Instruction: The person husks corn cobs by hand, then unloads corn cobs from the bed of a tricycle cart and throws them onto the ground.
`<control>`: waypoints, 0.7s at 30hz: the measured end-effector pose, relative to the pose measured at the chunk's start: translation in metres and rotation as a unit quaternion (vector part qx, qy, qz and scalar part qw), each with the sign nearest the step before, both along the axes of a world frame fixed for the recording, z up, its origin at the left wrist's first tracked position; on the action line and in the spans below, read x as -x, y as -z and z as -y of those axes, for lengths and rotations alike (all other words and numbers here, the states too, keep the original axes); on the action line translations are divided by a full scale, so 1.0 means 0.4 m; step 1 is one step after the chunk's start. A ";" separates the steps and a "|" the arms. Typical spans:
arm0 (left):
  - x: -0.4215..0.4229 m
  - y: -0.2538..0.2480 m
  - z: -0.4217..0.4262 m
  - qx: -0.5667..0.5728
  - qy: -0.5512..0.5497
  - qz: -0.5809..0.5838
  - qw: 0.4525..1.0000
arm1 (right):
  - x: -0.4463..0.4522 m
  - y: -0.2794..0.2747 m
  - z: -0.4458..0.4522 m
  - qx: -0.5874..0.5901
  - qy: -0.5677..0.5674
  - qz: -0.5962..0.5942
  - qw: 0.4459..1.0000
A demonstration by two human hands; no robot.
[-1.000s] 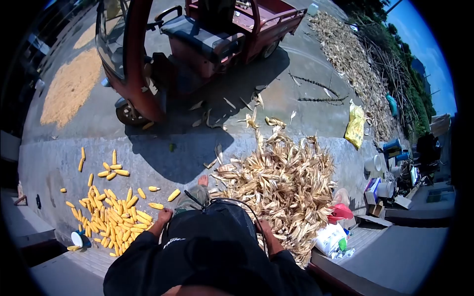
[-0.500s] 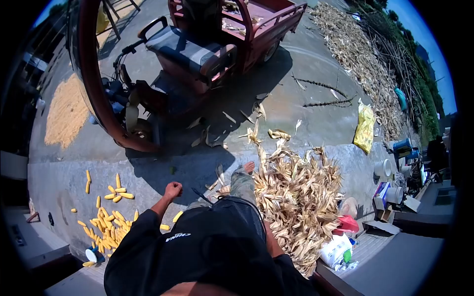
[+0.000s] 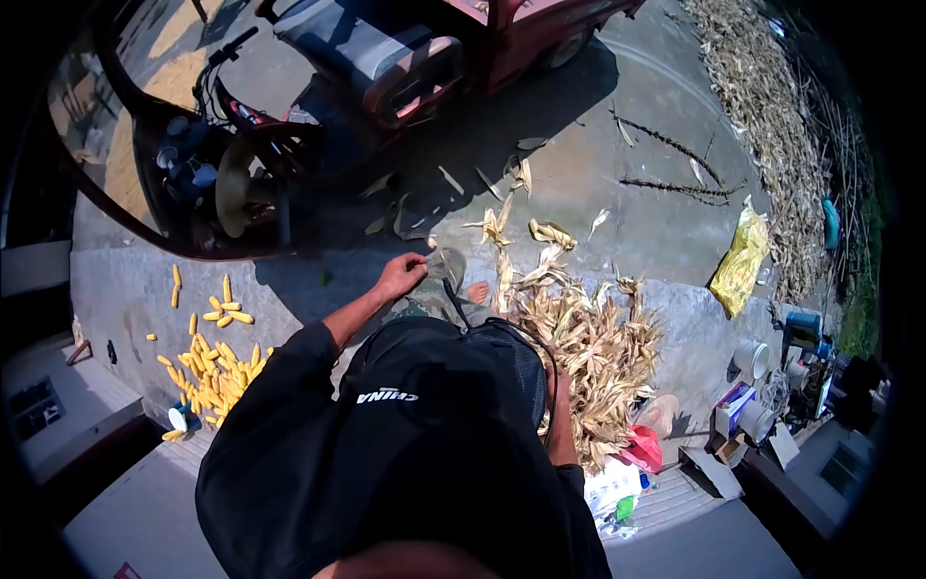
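My left hand [image 3: 401,276] is in front of my camouflage trousers [image 3: 424,301], its fingers curled together and nothing visible in them. My right hand [image 3: 558,384] hangs low beside my right hip, partly behind the dark mesh at my side; its fingers cannot be made out. Next to it lies a big pile of dry corn husks [image 3: 603,338]. Husked yellow corn cobs [image 3: 214,372] are heaped on the concrete to my left, with several loose cobs [image 3: 229,311] farther out.
A red three-wheeled cart [image 3: 386,72] stands ahead of me. Loose husks [image 3: 492,183] and dry stalks [image 3: 675,183] lie on the concrete. To the right are a yellow sack [image 3: 743,261], a white bucket [image 3: 750,359], a red bag [image 3: 641,450] and a cardboard box [image 3: 712,471].
My left hand has swung inward and forward, from out at my left side to in front of my thigh. The view has tilted down and shifted, and the cart sits higher in it.
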State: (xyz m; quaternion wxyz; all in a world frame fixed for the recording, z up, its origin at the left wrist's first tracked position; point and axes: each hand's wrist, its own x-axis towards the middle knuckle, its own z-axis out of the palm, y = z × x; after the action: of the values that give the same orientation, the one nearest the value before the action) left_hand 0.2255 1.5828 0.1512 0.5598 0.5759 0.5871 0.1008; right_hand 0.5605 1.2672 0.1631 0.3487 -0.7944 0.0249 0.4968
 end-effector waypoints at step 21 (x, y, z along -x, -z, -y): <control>-0.727 0.291 -0.624 -0.090 0.510 -0.191 0.834 | -0.650 0.125 -0.400 -0.004 -0.007 0.018 1.000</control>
State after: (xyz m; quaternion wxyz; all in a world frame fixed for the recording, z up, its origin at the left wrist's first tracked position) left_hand 0.5164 1.8326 0.0349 0.3549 0.8491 0.2940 -0.2583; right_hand 0.8204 1.4270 0.1131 0.3489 -0.8017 0.0111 0.4852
